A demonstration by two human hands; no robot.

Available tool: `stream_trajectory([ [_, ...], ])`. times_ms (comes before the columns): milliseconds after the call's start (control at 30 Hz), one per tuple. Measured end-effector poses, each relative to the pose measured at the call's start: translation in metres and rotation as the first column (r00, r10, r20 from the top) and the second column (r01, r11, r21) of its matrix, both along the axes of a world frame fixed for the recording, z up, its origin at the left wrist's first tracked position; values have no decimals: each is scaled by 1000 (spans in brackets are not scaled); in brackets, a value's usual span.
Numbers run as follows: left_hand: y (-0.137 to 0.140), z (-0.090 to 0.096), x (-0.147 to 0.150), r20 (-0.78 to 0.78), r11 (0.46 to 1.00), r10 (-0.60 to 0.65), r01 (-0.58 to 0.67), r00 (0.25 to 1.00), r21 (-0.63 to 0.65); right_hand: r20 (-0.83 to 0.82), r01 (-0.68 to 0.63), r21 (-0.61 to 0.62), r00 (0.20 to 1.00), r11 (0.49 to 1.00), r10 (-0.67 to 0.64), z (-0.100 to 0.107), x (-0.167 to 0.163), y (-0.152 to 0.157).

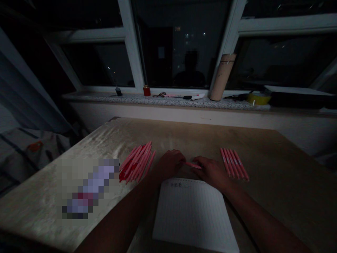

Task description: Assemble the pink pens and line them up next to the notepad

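Pinching a pen (192, 164) near both ends, likely to steady it, I have left hand (171, 161) and right hand (210, 169) beyond the pad (191, 214); heaped pens (138, 164) lie left of them, a row (233, 163) right, presumably separated to avoid mixing.

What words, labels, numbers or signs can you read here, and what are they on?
None can be read clearly.
White lined paper notepad: handwriting near its top, too small and blurred.
Row of slim pink pens at right: pale markings, too small.
Faint glowing patch in the dark window glass: too blurred.
Long purple-grey object at left: pixelated, nothing readable.
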State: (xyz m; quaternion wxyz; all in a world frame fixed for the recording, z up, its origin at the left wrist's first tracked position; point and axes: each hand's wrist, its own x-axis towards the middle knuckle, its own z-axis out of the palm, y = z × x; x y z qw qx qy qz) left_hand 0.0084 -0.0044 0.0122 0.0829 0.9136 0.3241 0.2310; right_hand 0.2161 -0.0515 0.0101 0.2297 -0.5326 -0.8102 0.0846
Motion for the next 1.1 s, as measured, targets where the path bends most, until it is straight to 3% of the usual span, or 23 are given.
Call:
stream_trajectory([
  [833, 0, 2, -3, -45, 998, 60, -61, 997, -16, -14, -36, 60, 999, 998, 36, 3, 3, 0],
  [1100, 1, 3, -4, -68, 999, 23, -25, 997, -25, -24, -43, 83, 999, 996, 46, 5, 3, -2],
])
